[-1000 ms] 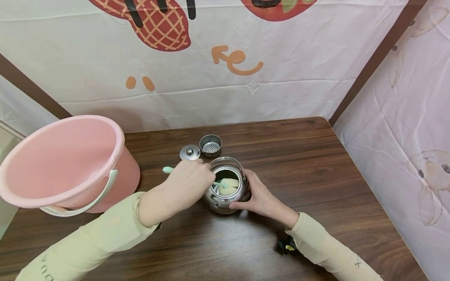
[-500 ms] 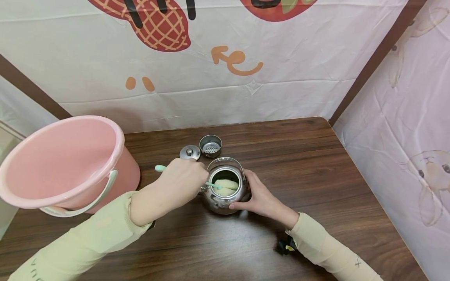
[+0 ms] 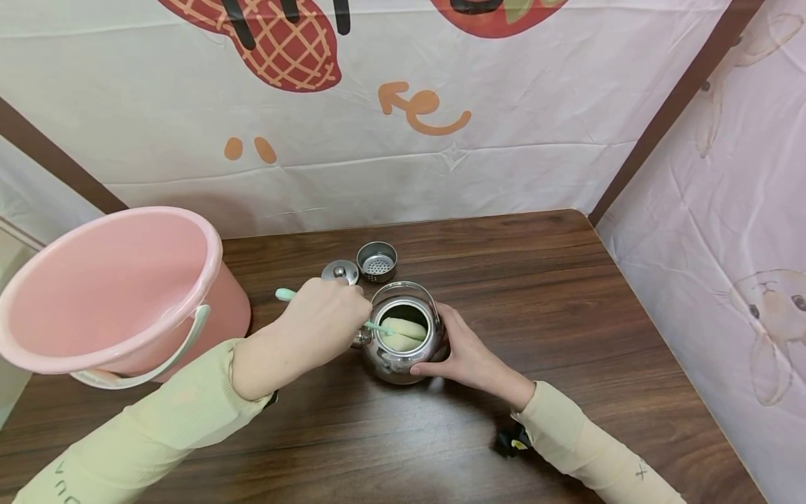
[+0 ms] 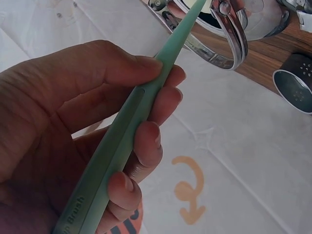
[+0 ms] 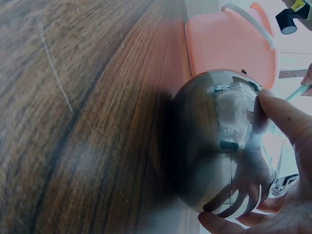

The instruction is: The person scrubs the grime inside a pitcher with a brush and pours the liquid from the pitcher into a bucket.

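Note:
My left hand (image 3: pixel 308 323) grips the mint-green handle of a sponge brush (image 4: pixel 124 129), thumb on one side and fingers curled round the other. The handle's end pokes out beyond the hand in the head view. Its pale sponge head (image 3: pixel 403 334) sits inside the round mouth of a shiny steel teapot (image 3: pixel 392 371), which stands upright with its lid off. My right hand (image 3: pixel 471 360) holds the teapot's right side, thumb in front and fingers behind. In the right wrist view the thumb and fingertips press the mirror-like body (image 5: pixel 204 131). The sponge's lower part is hidden.
Behind the teapot lie its steel lid (image 3: pixel 342 271) and a perforated strainer cup (image 3: pixel 378 262). A large pink bucket (image 3: pixel 229 301) with a pale handle stands on the left of the wooden table (image 3: pixel 535 280). A printed cloth (image 3: pixel 516 161) hangs behind.
My left hand has shifted left and slightly up with the brush, and the sponge has moved left within the teapot's mouth. The right hand and the teapot have stayed in place.

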Available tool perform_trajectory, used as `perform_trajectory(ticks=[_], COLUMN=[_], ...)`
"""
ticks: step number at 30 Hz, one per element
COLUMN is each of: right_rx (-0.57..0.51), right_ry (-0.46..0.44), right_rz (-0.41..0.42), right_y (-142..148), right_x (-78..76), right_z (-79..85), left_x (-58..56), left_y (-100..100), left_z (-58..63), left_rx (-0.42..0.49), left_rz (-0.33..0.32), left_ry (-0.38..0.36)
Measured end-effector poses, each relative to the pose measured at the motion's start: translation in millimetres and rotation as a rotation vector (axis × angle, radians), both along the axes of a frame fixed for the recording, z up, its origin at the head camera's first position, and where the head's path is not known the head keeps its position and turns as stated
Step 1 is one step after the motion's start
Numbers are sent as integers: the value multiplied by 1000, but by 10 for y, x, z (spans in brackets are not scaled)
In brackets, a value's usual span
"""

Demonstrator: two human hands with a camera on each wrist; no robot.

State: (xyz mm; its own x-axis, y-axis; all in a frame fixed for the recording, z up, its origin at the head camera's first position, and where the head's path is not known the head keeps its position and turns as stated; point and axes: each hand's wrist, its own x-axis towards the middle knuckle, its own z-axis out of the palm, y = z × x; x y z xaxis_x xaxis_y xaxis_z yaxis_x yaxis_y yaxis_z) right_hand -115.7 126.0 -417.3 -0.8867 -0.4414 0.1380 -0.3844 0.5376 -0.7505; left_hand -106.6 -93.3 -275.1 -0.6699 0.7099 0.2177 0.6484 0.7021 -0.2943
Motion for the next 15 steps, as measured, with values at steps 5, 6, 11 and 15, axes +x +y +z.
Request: perform_trajectory(ticks=[5,6,11,15], right_rx=[-4,-6,-12,-9], right_ry=[8,9,4,4], right_rz=[5,5,8,7], right_y=[2,2,1,2], right_x=[2,2,5,5], right_z=[3,5,11,11], left_x=[-3,-3,-3,-2], left_y=[6,8,15,19], left_z=[3,5,13,14], left_rx=[-3,-3,0,-5], left_rz=[-7,-9,-15,-16], left_ry=[10,13,14,8])
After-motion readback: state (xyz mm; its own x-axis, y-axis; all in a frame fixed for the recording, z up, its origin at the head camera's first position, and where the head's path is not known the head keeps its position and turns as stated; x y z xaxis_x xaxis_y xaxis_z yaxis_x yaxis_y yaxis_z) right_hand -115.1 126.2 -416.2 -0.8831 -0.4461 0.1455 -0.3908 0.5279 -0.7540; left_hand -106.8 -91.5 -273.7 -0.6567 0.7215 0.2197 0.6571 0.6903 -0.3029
